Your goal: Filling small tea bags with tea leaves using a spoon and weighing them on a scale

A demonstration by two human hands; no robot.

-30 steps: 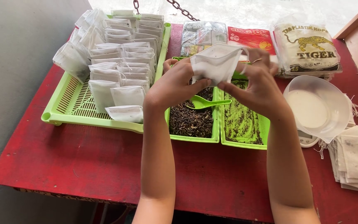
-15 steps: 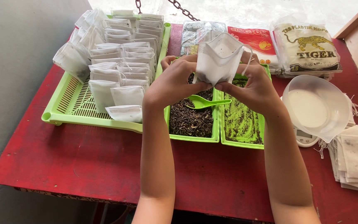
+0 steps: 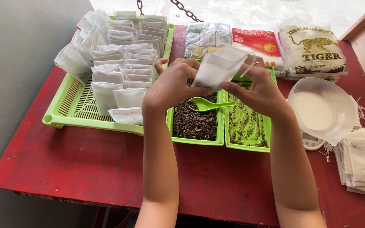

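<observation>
Hands, left (image 3: 172,84) and right (image 3: 260,86), both pinch one white filter pouch (image 3: 218,67) above the dark tea tray (image 3: 195,122); tilted, it might spill leaves onto the bench (image 3: 85,169).

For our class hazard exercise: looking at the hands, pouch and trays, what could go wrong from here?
1. The pouch, pinched by both the left hand and right hand, could tip and spill.
2. A forearm might knock the spoon in the tea tray.
3. The bowl looks precarious on its scale.
</observation>
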